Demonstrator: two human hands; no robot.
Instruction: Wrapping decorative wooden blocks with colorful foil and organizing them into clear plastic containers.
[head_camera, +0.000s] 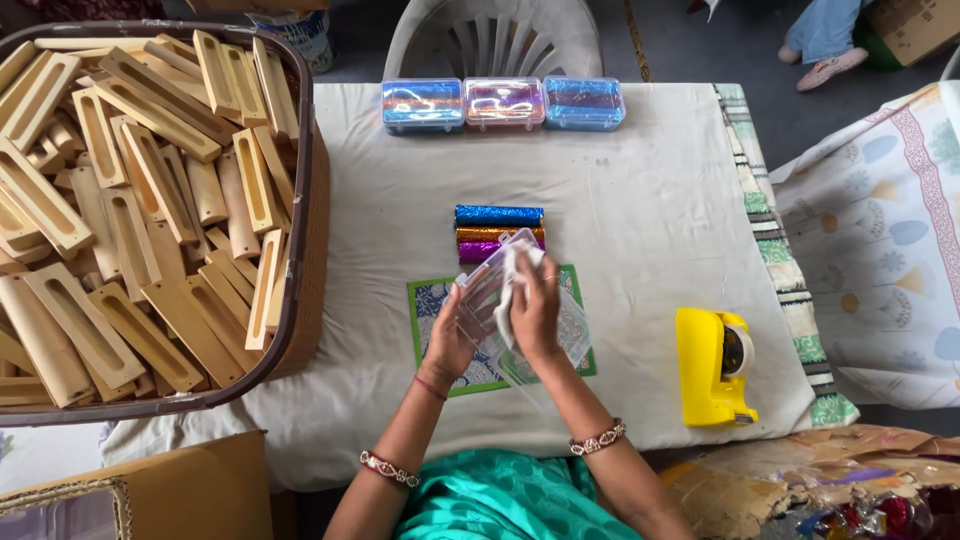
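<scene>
Clear plastic box (490, 300): light, stiff, likely slippery; best gripped by edges. Left hand (447, 345) clasping its side, right hand (535, 312) pressing white cloth (515, 270) inside.

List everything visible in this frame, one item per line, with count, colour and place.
clear plastic box: one, transparent, held over the mat
white cloth: one, against the box
green-edged mat: one, table centre
glitter rolls: three, blue, orange, purple, behind the mat
filled plastic boxes: three, bluish and pink, table's far edge
tape dispenser: one, yellow, right of the mat
wooden slotted blocks: many, tan, in the basket
basket: one, brown, left
plastic chair: one, grey, beyond the table
table cover: one, off-white
left hand: holds the box
right hand: presses the cloth
</scene>
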